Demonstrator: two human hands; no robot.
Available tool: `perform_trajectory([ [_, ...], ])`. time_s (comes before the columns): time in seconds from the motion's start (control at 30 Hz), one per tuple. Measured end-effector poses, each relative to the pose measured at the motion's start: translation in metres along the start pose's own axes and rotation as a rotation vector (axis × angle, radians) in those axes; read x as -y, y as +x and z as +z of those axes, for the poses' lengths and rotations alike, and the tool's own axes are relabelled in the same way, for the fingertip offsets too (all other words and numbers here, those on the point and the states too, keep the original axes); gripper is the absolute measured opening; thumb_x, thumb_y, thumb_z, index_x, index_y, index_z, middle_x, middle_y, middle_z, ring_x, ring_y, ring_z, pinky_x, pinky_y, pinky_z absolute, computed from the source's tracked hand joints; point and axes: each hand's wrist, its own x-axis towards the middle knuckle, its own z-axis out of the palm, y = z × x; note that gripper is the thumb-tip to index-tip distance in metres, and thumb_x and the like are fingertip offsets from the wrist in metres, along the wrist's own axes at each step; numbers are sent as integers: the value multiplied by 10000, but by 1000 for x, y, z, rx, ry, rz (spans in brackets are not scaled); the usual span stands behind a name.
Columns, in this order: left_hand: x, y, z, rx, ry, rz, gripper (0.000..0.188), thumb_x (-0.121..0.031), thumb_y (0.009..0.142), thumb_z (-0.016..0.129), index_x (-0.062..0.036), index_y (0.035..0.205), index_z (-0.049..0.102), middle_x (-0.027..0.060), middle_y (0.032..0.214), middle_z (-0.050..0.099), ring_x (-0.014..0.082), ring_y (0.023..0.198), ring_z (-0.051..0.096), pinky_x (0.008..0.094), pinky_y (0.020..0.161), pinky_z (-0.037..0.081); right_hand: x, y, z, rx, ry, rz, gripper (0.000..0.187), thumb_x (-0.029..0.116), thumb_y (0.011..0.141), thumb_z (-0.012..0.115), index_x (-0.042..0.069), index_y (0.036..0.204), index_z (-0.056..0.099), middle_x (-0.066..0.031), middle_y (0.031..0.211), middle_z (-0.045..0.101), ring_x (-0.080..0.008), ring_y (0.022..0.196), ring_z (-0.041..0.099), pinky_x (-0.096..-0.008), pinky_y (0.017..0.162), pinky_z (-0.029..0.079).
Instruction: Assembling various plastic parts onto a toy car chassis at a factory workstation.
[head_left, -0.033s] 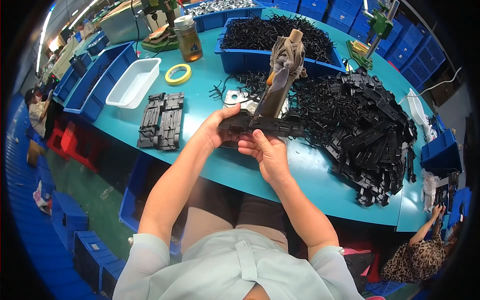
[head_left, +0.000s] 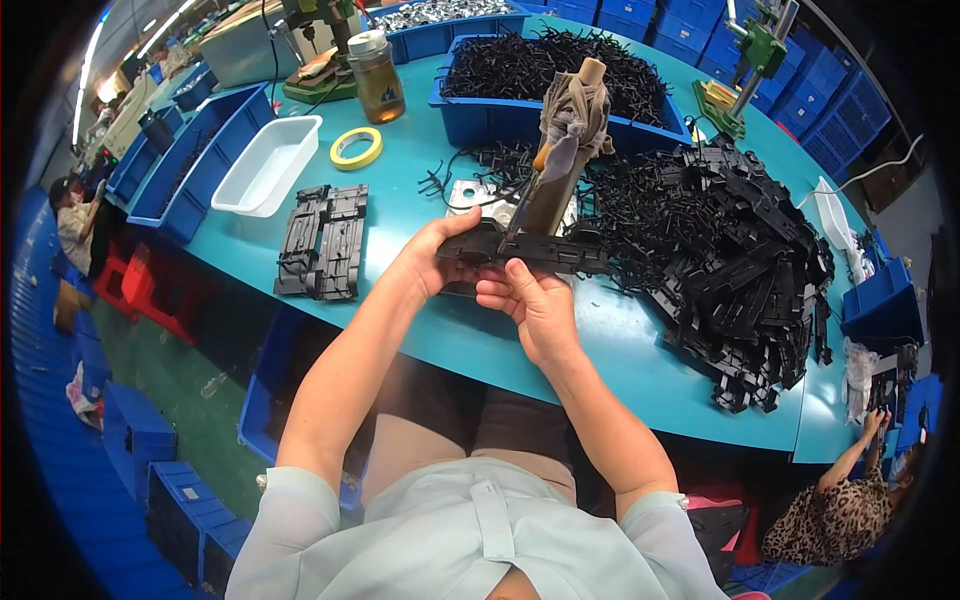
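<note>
Black plastic part (head_left: 530,252) gripped by left hand (head_left: 430,262), right hand (head_left: 532,305).

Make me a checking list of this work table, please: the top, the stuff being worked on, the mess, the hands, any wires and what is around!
Surface: round teal table top, mostly covered on its right side.
Job's things: long black plastic frame part held in both hands at an upright cloth-wrapped post.
Clutter: big heap of black plastic parts; flat stack of black frames; white plastic tray; yellow tape ring; brown bottle.
Hands: left hand and right hand both grip the part.
Cables: white cable at right edge.
Surroundings: blue plastic bins; other people seated nearby.
</note>
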Motion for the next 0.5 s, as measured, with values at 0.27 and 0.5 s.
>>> perform_trajectory([
  [0.27, 3, 8, -8, -51, -26, 13, 441, -371, 832, 633, -11, 1078, 572, 159, 1023, 619, 306, 904, 605, 425, 820, 519, -2, 1, 1, -17, -13, -10, 320, 235, 911, 590, -44, 1067, 572, -168, 984, 644, -224, 818, 656, -344, 722, 572],
  [0.5, 2, 8, -9, -55, 4, 6, 452, -377, 825, 640, -12, 1083, 572, 157, 1032, 622, 297, 907, 611, 425, 819, 521, 0, 2, 0, -3, -28, -10, 314, 232, 913, 588, -40, 1070, 572, -168, 981, 644, -223, 812, 657, -343, 718, 572],
])
